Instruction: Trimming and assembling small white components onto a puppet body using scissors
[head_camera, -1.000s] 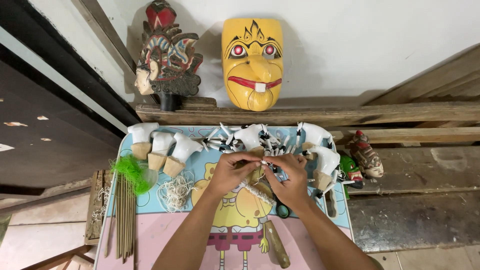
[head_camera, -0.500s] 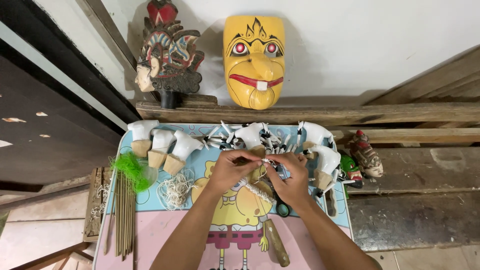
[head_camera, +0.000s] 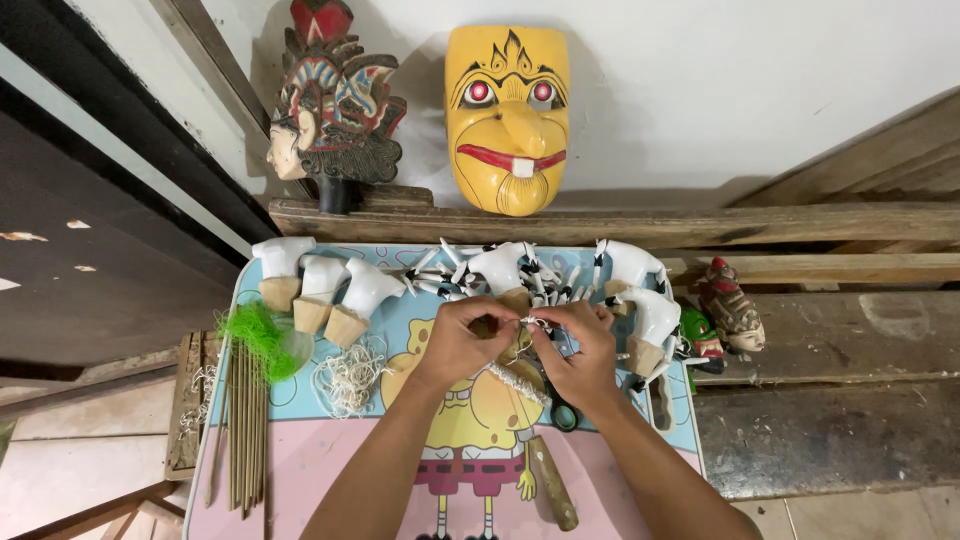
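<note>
A white wall backs the bench (head_camera: 300, 470), where a yellow mask (head_camera: 508, 115) is propped on a wooden ledge (head_camera: 700, 225). A small carved piece (head_camera: 512, 322) is held above the bench middle. The left hand (head_camera: 462, 340) is pinched shut on it, apparently to steady it. White string (head_camera: 528, 322) is pinched in the right hand (head_camera: 580, 350). 3 white-painted pieces (head_camera: 320, 285) are laid at rear left.

Two hands, the left hand (head_camera: 468, 342) and the right hand (head_camera: 583, 350), meet over the surface (head_camera: 300, 470). Three white wooden pieces (head_camera: 322, 288) stand at the left. One yellow mask (head_camera: 507, 115) and one carved painted head (head_camera: 330, 115) sit behind, two small figurines (head_camera: 722, 315) at right.
</note>
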